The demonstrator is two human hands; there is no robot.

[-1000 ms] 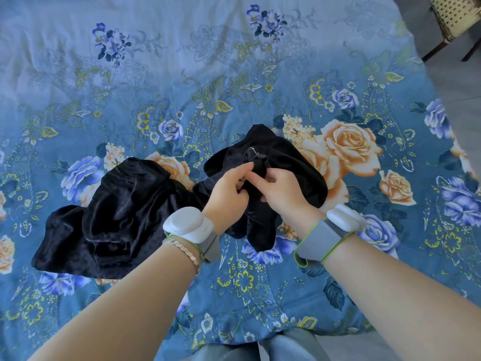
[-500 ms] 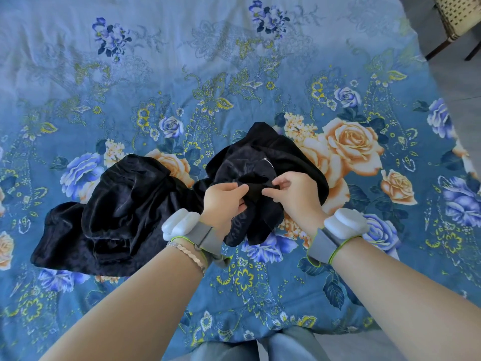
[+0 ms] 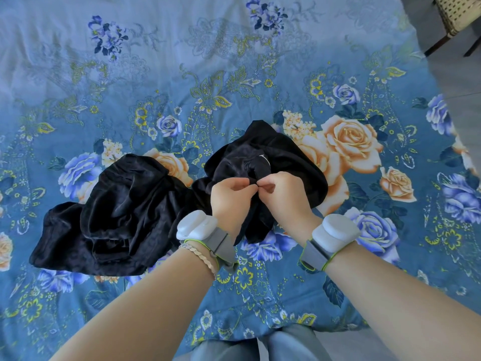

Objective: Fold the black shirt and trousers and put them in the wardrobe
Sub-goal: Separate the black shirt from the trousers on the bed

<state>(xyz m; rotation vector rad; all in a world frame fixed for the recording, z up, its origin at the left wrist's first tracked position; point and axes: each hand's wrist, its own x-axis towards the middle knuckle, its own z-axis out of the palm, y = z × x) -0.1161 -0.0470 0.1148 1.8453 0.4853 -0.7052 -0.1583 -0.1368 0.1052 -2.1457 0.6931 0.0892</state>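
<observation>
Two crumpled black garments lie on the bed. The one on the right [image 3: 283, 157] is bunched in a heap with a small white mark near its top. My left hand [image 3: 229, 196] and my right hand [image 3: 283, 194] meet at its near side, both pinching the same fold of its fabric, fingertips almost touching. The other black garment [image 3: 109, 214] is shinier and spreads out to the left, untouched. I cannot tell which is the shirt and which the trousers. The wardrobe is not in view.
A blue floral bedsheet [image 3: 234, 74] covers the bed, whose near edge runs by my knees at the bottom. A wooden chair [image 3: 455, 19] stands on the grey floor at the top right, past the bed's right edge.
Both hands have slid down to the right garment's near side and closed into a tight pinch, gathering the fabric between them. The left garment has not moved.
</observation>
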